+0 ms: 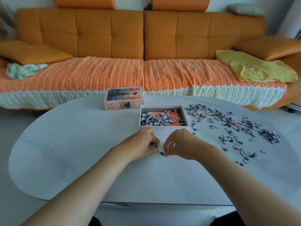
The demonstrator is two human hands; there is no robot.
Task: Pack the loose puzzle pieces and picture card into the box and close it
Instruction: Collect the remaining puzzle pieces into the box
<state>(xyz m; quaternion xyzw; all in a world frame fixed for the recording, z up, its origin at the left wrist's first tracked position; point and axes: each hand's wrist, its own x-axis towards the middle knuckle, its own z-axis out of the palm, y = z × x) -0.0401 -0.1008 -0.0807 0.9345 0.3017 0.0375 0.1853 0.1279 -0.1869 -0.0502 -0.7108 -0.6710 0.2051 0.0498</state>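
Note:
The open white box (163, 129) stands mid-table, holding several puzzle pieces on top of an orange picture card (174, 116). Its lid (123, 98), printed with a sunset picture, stands behind it to the left. Many loose pieces (231, 126) lie scattered over the table to the right of the box. In front of the box, my left hand (143, 144) is curled round a few dark pieces. My right hand (179, 144) pinches a small piece (162, 153) at the table surface, right next to my left fingertips.
The table (81, 152) is white and rounded. Behind it runs a long orange sofa (143, 38) with an orange knitted cover, a yellow cloth (254, 67) at the right and a pale patterned cloth (24, 70) at the left.

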